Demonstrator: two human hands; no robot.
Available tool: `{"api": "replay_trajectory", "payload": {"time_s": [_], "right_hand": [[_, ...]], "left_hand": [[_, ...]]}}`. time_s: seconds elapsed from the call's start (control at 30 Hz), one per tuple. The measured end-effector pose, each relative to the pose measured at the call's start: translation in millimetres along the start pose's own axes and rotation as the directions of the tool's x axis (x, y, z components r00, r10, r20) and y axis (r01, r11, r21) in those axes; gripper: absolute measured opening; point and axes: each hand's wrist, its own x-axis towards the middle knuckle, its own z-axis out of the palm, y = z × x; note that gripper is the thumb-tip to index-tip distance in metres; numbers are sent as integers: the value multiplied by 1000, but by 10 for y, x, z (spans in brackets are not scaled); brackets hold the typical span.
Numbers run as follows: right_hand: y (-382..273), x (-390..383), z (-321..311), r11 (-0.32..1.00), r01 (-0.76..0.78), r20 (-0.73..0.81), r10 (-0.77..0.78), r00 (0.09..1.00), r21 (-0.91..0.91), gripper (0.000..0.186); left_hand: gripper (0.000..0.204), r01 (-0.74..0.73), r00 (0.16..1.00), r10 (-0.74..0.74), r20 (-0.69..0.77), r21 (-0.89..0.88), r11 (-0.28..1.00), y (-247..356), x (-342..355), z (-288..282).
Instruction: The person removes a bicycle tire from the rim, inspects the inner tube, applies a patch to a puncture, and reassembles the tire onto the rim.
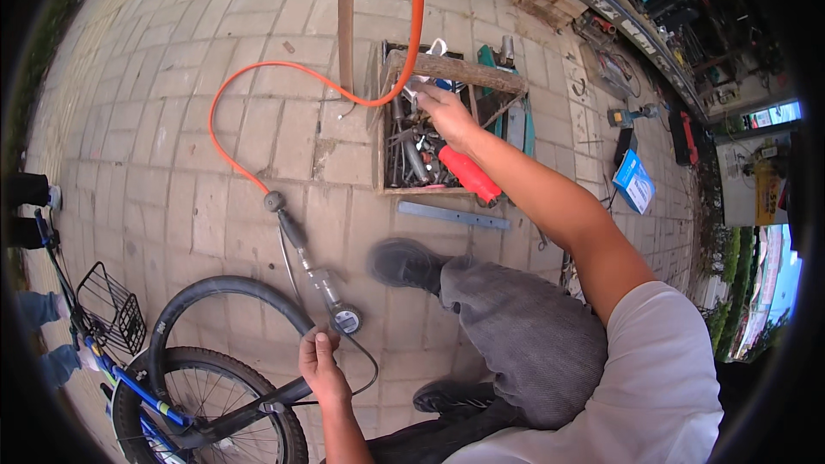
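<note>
Two hands at work, well apart, over a paved brick floor. Left hand [322, 369]: low in the frame, fingers curled shut around the gauge end of an air inflator [331, 296], thumb up against its round dial. Inflator body runs up and left to an orange hose [225, 90], which loops wide across open paving and climbs out past the top edge. Right hand [443, 112]: arm stretched forward, fingers pinched on a small pale item at the near rim of a wooden toolbox [451, 125]; what the item is cannot be told. Toolbox: open-topped, crowded with metal tools, a wooden bar across its top, a red-handled tool [468, 174] at its lower right corner. One flat metal bar [454, 216] lies just below the box's lower edge. Bicycle wheel [215, 412] with a loose black tyre [219, 292] arching over it sits at the lower left, just beside the left hand. Wire basket [110, 309] further left. Open paving: broad and unobstructed left of the hose loop; cluttered along the right edge.
</note>
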Motion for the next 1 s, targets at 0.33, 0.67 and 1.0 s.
{"api": "replay_trajectory", "payload": {"time_s": [0.33, 0.67, 1.0], "right_hand": [[-1105, -1664, 677, 938, -227, 569, 39, 821, 263, 41], [-1561, -1839, 1406, 797, 595, 831, -265, 490, -97, 37], [-784, -2036, 1782, 797, -596, 814, 281, 508, 96, 42]], "left_hand": [[68, -660, 714, 672, 195, 506, 555, 694, -27, 570], [45, 185, 939, 22, 342, -560, 808, 909, -160, 339], [40, 193, 881, -49, 471, -263, 945, 669, -255, 90]]}}
